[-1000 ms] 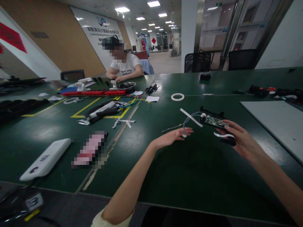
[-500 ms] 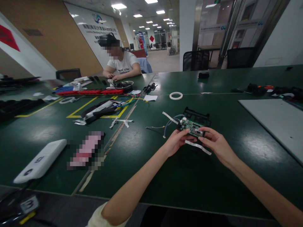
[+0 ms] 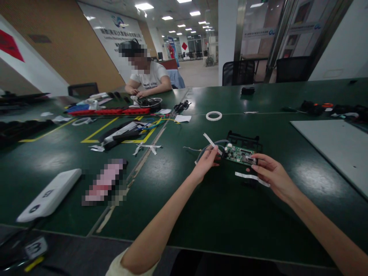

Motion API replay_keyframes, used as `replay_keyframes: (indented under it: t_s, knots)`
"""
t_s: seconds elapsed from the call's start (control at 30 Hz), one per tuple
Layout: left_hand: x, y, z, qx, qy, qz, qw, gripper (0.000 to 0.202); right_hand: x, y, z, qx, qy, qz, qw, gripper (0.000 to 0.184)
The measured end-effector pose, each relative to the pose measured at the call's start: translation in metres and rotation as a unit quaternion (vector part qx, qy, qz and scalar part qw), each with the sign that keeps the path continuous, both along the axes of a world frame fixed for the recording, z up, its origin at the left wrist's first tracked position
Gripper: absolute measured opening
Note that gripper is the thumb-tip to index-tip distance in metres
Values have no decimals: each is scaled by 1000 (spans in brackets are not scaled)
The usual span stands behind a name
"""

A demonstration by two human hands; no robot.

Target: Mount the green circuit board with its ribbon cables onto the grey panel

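- Holding the circuit board (image 3: 240, 154) by its edges, fingertips off the components, looks like the way to go, so the right hand (image 3: 271, 174) gripping only the right end seems fine
- That hand's thumb and forefinger are closed on the board, other fingers loosely curled
- Left hand (image 3: 207, 164) has its fingers pinched on what looks like the white tape strip (image 3: 209, 140) at the board's left end; I'd pull gently, the grey cable (image 3: 200, 153) is right there
- Board sits low over the green table (image 3: 230, 222), just in front of the black frame (image 3: 244, 137)
- Long axis runs left to right, component side up, white connector end pointing at the left hand
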State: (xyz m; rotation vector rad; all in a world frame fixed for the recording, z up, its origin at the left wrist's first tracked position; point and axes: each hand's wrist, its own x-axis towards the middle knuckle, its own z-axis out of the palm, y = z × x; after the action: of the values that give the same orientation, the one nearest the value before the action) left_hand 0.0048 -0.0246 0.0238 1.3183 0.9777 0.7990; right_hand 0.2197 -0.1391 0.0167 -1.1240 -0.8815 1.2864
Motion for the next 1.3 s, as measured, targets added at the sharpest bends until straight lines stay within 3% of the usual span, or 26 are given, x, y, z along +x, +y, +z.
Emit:
replay_keyframes:
  t_s: [0.23,0.47,0.6,0.83,1.1,1.3]
  knots:
    - [8,-7,7,51,-129,3,990,40,1,-1,3,-3,-20,68,997,35]
    - [7,-6,11,-3,-175,28,984,37,3,-2,4,3,-53,84,995,33]
    - [8,-9,12,-47,-205,0,978,37,5,-2,2,8,-63,91,994,32]
    - [8,-15,11,-154,-169,-103,968,33,8,-2,2,8,-94,110,989,33]
    - [9,-12,2,-136,-136,-72,979,24,11,-2,3,14,-108,109,988,32]
    - [11,-13,3,-121,-179,-46,975,27,12,-2,5,6,-83,93,992,35]
